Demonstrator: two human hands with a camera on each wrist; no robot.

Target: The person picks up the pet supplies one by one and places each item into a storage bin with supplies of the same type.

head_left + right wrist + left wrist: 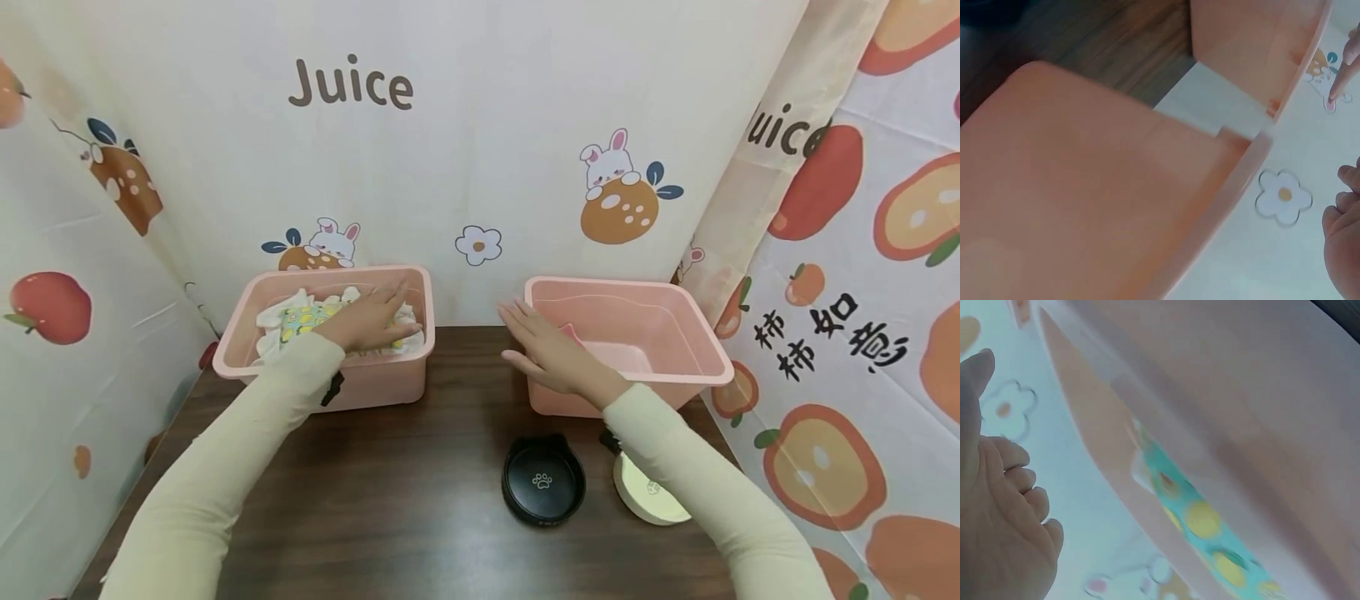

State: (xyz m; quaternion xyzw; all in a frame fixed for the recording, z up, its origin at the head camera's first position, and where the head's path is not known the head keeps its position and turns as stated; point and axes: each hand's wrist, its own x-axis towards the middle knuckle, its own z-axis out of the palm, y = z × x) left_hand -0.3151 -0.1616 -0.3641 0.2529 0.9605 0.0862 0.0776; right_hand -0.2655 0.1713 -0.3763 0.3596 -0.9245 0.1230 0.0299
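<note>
My left hand is held flat over the left pink bin, fingers straight and pointing right. Below it in that bin lies a bunched white cloth with a teal and yellow lemon print; the hand hides part of it. In the left wrist view the lemon-print cloth shows past the bin's rim, and the palm holds nothing. My right hand stretches out at the left rim of the right pink bin, fingers extended and nothing in them. A small piece of pinkish-red material shows inside that bin, behind the hand.
A black bowl with a paw print sits on the dark wooden table before the right bin. To its right, a cream bowl is partly under my right forearm. Printed curtains stand behind and at both sides.
</note>
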